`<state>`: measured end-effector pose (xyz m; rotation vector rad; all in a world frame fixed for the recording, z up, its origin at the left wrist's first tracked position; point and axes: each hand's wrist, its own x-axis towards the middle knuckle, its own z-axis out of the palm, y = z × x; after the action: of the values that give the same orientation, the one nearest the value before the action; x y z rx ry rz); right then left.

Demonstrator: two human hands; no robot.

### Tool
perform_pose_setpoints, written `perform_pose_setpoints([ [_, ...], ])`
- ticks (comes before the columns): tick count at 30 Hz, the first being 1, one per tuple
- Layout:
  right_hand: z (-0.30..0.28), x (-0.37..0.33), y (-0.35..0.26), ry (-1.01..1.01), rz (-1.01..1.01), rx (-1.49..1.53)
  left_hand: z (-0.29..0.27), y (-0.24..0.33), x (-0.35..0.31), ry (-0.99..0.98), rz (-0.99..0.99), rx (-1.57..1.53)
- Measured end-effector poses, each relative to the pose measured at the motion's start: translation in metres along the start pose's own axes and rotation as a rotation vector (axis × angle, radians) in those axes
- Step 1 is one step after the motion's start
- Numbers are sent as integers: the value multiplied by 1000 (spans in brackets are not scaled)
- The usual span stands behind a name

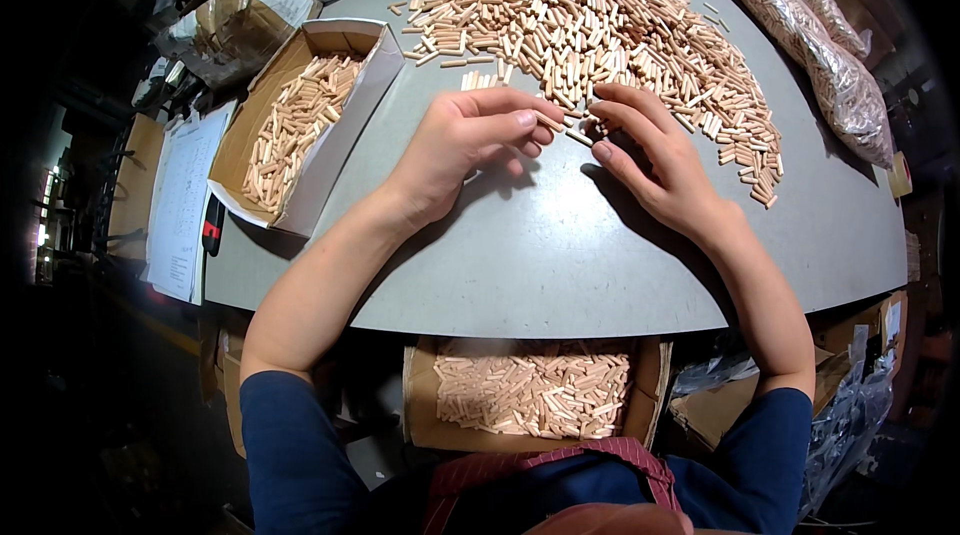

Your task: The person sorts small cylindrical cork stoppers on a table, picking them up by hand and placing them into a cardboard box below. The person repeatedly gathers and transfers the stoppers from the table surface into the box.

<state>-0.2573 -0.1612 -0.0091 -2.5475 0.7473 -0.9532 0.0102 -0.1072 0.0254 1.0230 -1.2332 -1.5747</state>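
Note:
A big heap of short wooden dowel pins (590,20) is spread over the far middle of the grey table. At its near edge, my left hand (470,140) pinches a wooden dowel pin (548,122) between thumb and index finger. Its other fingers curl underneath, and what they may hold is hidden. My right hand (650,150) is just to the right, fingers bent and thumb apart, the tips at the loose pins by the heap. A short row of pins (483,81) lies side by side behind my left hand.
An open cardboard box of pins (300,125) stands on the left beside papers (185,200). Another pin-filled box (535,390) sits below the table's front edge (540,335). Clear plastic bags of pins (815,50) lie at the far right. A wrapped parcel (245,15) is at the back left.

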Motion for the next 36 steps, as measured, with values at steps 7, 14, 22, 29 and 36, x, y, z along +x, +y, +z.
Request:
perform_pose_setpoints([
  [7, -7, 6, -23, -6, -179, -11, 14, -12, -4, -61, -94, -1],
  [14, -7, 5, -25, 38, -202, 34, 19, -13, -7, -107, -81, 40],
  [22, -7, 5, -38, 4, -126, 235, 20, -18, -11, -191, -89, 83],
  [29, 1, -6, -44, 38, 183, 598, 25, -10, -11, -126, -90, 292],
  [36, -2, -6, -58, -41, 455, 971, 19, -10, -11, 18, 147, 399],
])
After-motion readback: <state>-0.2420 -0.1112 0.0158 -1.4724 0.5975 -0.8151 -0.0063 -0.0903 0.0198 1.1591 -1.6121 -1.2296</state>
